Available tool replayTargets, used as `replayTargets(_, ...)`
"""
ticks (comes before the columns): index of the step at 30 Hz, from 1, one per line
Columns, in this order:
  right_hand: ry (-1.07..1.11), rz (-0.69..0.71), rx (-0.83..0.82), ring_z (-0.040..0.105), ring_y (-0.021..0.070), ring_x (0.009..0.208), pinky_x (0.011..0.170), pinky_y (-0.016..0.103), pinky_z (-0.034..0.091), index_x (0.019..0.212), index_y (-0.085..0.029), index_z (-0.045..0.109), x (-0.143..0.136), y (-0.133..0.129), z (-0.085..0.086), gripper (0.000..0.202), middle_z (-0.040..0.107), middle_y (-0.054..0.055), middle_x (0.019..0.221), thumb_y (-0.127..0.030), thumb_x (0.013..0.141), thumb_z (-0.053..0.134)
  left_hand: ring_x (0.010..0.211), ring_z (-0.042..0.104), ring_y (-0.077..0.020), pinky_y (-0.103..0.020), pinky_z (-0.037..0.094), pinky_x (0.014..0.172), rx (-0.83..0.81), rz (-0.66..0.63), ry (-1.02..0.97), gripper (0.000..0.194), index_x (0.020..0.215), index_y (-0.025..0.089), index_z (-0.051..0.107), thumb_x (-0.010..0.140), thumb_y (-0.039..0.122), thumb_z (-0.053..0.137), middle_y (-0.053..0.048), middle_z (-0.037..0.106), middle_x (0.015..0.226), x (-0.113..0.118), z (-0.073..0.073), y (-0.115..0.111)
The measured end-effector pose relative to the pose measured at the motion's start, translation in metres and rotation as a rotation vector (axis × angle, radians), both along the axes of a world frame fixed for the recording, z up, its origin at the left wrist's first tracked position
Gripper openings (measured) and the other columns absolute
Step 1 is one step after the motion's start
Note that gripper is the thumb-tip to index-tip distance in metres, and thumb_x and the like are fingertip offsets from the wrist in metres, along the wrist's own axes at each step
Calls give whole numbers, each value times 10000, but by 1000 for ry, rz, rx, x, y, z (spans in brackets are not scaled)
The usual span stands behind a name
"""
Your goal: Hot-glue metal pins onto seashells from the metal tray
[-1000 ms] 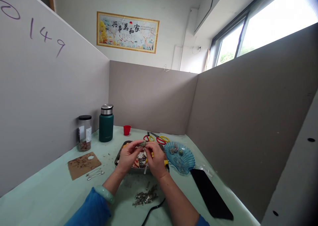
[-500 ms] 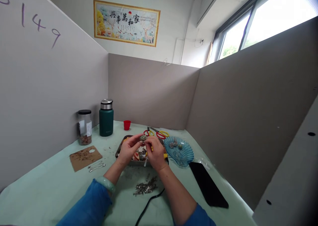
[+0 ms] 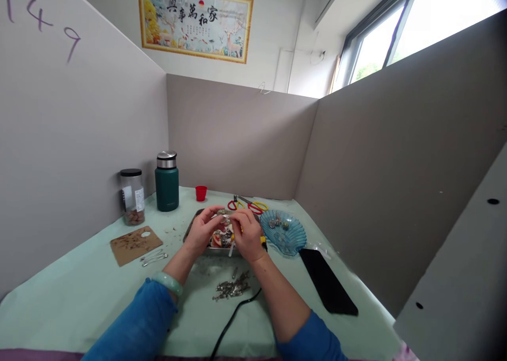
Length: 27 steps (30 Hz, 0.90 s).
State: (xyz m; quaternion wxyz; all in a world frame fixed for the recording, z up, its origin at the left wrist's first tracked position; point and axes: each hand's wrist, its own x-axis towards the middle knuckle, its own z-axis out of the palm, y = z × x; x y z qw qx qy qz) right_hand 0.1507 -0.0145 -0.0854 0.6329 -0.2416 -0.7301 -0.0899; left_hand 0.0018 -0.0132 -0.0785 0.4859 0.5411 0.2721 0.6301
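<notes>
My left hand (image 3: 203, 230) and my right hand (image 3: 246, 233) meet over a metal tray (image 3: 214, 251) of small mixed pieces. Between the fingertips is a small shiny trinket (image 3: 225, 219) with a silvery part, mostly covered by fingers; its exact kind is unclear. The left thumb and fingers pinch it from the left. From the right, my other hand's thumb and finger close in on it, though what exactly they grip is hidden. Below the hands, a pile of small silver metal pieces (image 3: 233, 287) lies on the cloth. A white stick-like piece (image 3: 232, 249) pokes over the tray's front edge.
A blue shell-shaped dish (image 3: 291, 234) holds several small trinkets. Scissors (image 3: 253, 206) lie behind the tray. A black phone-like slab (image 3: 328, 284), black cord (image 3: 233, 318), brown card (image 3: 134, 244), safety pins (image 3: 154, 258), red cup (image 3: 201, 193), green flask (image 3: 167, 186) and jar (image 3: 132, 197) surround the workspace.
The view has tilted down slightly. The trinket has turned in my fingers: its green-grey rounded top showed plainly before, and now a silvery part shows.
</notes>
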Motion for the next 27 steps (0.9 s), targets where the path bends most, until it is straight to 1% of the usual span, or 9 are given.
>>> replayTargets(2,2,-10,-24,588,162,875,806,303,500,927,-189,625,0,0,0,162,595,77,928,-151,898,471,654,589,-114,-221,484,590,19,-1,47,326,990,160,623,710,300,715,-27,646,864,-1,1,-1)
replayTargets(4,4,-19,-44,586,165,886,823,308,496,952,-193,635,0,0,-1,177,593,78,935,-158,901,469,642,580,-117,-213,466,558,36,18,119,330,987,157,626,712,321,707,-29,645,855,-1,1,-2)
replayTargets(8,-4,-39,-67,586,169,892,816,302,498,977,-202,651,0,2,-2,205,590,78,934,-175,904,462,614,590,-136,-231,464,563,37,80,232,366,985,152,654,701,376,710,-29,664,769,0,1,-2)
replayTargets(11,-28,-64,-64,589,171,895,816,298,495,958,-199,650,0,2,-3,196,593,81,933,-178,907,462,637,608,-145,-235,474,587,40,126,223,345,925,150,678,695,405,716,-36,682,761,1,1,-1)
replayTargets(15,-12,-55,-56,589,173,896,830,304,490,938,-187,636,0,2,-2,169,599,83,934,-174,905,471,755,638,-178,-255,503,671,54,170,189,342,878,148,700,666,413,741,-61,709,867,1,0,0)
replayTargets(21,28,-30,-89,590,179,908,843,317,486,935,-184,625,1,4,-2,148,622,86,928,-177,902,481,741,637,-186,-258,504,639,43,174,207,377,878,144,715,647,441,744,-73,715,877,2,2,0)
replayTargets(27,19,-33,-104,595,178,897,828,307,481,917,-183,629,0,5,-4,164,626,88,923,-197,909,465,601,586,-143,-233,454,525,6,211,218,397,842,142,702,607,456,765,-52,698,771,1,5,-1)
